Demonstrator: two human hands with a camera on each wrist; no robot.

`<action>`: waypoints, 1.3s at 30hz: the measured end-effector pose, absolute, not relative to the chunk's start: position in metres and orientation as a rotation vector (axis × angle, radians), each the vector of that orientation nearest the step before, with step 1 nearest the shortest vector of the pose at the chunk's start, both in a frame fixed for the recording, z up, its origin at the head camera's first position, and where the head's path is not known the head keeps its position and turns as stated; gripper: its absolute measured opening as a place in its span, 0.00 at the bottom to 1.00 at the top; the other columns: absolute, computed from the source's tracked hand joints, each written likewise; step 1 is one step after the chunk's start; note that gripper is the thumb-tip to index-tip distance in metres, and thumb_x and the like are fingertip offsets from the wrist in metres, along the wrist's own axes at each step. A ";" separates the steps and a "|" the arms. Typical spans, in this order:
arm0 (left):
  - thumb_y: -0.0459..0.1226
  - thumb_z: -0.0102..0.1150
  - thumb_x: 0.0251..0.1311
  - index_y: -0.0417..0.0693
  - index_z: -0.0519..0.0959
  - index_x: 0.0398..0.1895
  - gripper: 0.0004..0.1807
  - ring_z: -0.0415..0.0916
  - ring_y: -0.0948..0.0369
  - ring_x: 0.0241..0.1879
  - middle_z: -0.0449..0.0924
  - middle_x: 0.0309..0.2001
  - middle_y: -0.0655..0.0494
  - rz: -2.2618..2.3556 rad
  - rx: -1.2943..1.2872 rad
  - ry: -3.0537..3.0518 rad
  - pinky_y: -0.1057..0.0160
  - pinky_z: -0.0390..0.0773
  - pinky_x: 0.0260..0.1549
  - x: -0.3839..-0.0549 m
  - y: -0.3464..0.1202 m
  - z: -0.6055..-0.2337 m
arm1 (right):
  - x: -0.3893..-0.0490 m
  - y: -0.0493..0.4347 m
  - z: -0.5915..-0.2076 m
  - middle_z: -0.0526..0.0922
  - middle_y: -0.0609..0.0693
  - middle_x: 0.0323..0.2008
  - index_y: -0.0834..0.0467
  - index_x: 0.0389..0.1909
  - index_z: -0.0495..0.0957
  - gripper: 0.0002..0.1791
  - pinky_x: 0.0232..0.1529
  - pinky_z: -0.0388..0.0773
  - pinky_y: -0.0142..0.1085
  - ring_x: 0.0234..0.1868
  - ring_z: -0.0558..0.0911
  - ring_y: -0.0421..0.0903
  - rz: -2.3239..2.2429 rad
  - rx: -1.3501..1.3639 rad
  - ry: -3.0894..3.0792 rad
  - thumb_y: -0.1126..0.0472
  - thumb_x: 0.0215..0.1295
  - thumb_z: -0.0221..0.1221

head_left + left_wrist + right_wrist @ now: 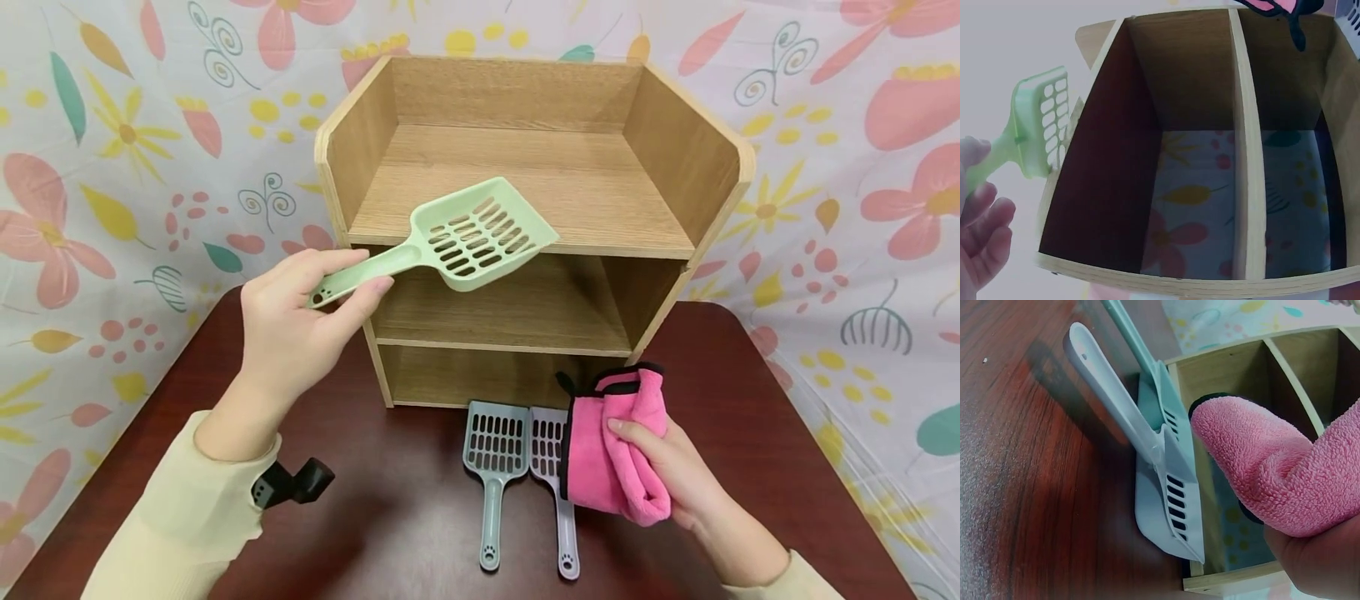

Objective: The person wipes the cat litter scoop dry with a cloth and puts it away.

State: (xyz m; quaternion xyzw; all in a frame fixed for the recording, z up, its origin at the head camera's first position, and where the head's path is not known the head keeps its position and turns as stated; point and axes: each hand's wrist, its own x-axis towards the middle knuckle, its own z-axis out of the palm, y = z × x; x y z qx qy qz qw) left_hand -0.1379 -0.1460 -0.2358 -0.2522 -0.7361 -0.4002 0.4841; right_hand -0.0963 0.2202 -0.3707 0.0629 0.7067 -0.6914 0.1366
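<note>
My left hand (292,317) pinches the handle of a light green litter scoop (450,242), raised in front of the wooden shelf's top board. In the left wrist view the green scoop (1041,125) shows beside the shelf's edge. A bunched pink cloth (618,446) with black edging is gripped by my right hand (682,475), low at the right. Two more litter scoops lie on the table before the shelf: a grey-blue one (492,475) and a lilac one (558,500). The cloth covers part of the lilac scoop's head in the head view.
The wooden shelf (510,342) has a walled top and two open compartments below. It stands on a dark red-brown table (375,517). A flower-patterned sheet (150,167) hangs behind. A black wrist camera (292,483) sits at my left cuff.
</note>
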 end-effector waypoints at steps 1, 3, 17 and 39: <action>0.33 0.72 0.40 0.36 0.85 0.31 0.12 0.71 0.61 0.22 0.83 0.23 0.45 -0.963 -0.602 -1.782 0.79 0.63 0.27 -0.139 -0.145 -0.235 | -0.096 0.220 -0.371 0.82 0.40 0.29 0.50 0.41 0.72 0.05 0.35 0.81 0.36 0.31 0.81 0.38 -2.003 0.181 2.044 0.55 0.67 0.55; 0.32 0.73 0.39 0.35 0.84 0.30 0.13 0.70 0.58 0.21 0.82 0.22 0.44 -0.940 -0.573 -1.758 0.78 0.62 0.27 -0.141 -0.143 -0.233 | -0.096 0.220 -0.371 0.82 0.40 0.28 0.50 0.40 0.73 0.04 0.34 0.81 0.35 0.30 0.81 0.38 -2.010 0.174 2.038 0.56 0.67 0.55; 0.37 0.74 0.41 0.37 0.83 0.26 0.12 0.76 0.51 0.23 0.81 0.21 0.45 -0.785 -0.383 -1.666 0.56 0.72 0.25 -0.147 -0.124 -0.227 | -0.095 0.219 -0.372 0.81 0.40 0.27 0.50 0.38 0.74 0.02 0.33 0.80 0.35 0.29 0.80 0.37 -2.022 0.134 2.007 0.57 0.68 0.54; 0.21 0.59 0.51 0.29 0.75 0.52 0.21 0.83 0.61 0.25 0.85 0.34 0.63 -1.982 -0.504 -1.905 0.59 0.83 0.26 -0.119 -0.125 -0.215 | -0.096 0.218 -0.370 0.81 0.40 0.26 0.48 0.37 0.75 0.02 0.32 0.80 0.33 0.28 0.80 0.36 -2.064 0.098 1.989 0.58 0.67 0.54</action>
